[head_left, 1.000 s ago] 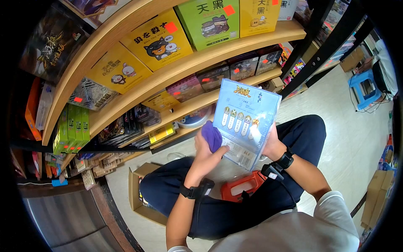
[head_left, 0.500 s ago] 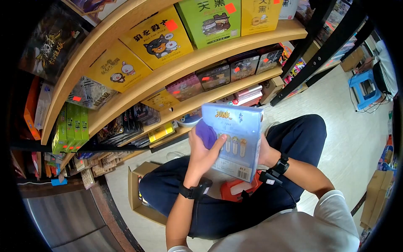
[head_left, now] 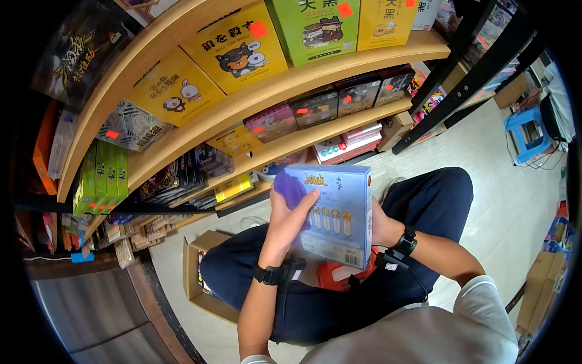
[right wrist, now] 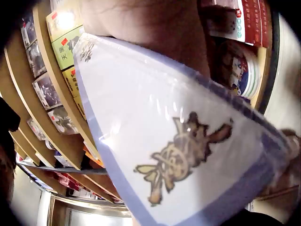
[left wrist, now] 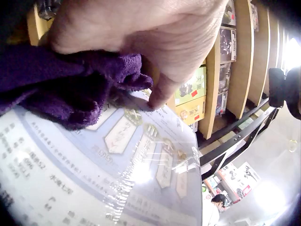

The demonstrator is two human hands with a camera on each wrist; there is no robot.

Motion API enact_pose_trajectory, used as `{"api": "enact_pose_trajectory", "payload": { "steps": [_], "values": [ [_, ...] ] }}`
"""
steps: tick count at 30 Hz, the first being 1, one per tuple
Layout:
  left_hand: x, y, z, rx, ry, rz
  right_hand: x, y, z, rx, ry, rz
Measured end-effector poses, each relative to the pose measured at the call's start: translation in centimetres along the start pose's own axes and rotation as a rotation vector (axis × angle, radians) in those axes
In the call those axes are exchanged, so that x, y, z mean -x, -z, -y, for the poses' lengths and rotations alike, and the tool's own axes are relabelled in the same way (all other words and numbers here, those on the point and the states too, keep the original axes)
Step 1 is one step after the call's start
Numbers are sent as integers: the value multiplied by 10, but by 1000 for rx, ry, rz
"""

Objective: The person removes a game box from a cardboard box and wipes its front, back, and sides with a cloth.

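A light-blue, shrink-wrapped game box (head_left: 333,203) is held tilted above the lap, its printed back with a row of small emblems facing up. My right hand (head_left: 384,227) grips the box from its right side, with most of the fingers hidden behind it. At the upper left corner, my left hand (head_left: 282,225) holds a purple cloth (head_left: 289,188), thumb lying over the box face. In the left wrist view the fuzzy cloth (left wrist: 75,92) is bunched under the palm, against the glossy wrap. The right wrist view shows the box's white face (right wrist: 136,99) with a gold logo.
Curved wooden shelves (head_left: 267,91) full of boxed games stand in front. An open cardboard box (head_left: 200,291) sits on the floor by the left knee, and a red plastic stool (head_left: 333,276) is between the legs. A blue stool (head_left: 526,134) stands at far right.
The box has moved left and towards the lap, and is turned more upright. The left hand with the cloth has slid from the box's lower left side up to its upper left corner.
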State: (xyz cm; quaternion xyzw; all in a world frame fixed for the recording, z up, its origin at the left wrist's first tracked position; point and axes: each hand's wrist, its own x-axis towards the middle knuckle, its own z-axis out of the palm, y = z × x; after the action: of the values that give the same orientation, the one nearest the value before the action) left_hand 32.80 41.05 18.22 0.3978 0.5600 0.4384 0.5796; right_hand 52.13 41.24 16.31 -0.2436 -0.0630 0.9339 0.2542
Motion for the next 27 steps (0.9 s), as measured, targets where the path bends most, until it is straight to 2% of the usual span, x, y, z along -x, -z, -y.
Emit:
{"api": "enact_pose_trajectory", "payload": {
  "steps": [6,9,12,15,18,21,27],
  "values": [
    [-3,-1,9,-33,-90,4,2,-1,5,40,46,4],
    [-4,0,16,-95,-132,0,3,-4,7,-44,68,-33],
    [-4,-2,23,-113,-186,34,-3,20,10,-182,92,105],
    [-6,-5,30,-220,-282,52,3,15,16,-101,182,-39],
    [-6,-6,29,-357,-295,65,4,28,21,-246,190,162],
    [-1,-5,24,-454,-269,92,4,36,24,-267,179,201],
    [2,-6,19,-464,-252,122,4,39,26,-326,195,265]
  ]
}}
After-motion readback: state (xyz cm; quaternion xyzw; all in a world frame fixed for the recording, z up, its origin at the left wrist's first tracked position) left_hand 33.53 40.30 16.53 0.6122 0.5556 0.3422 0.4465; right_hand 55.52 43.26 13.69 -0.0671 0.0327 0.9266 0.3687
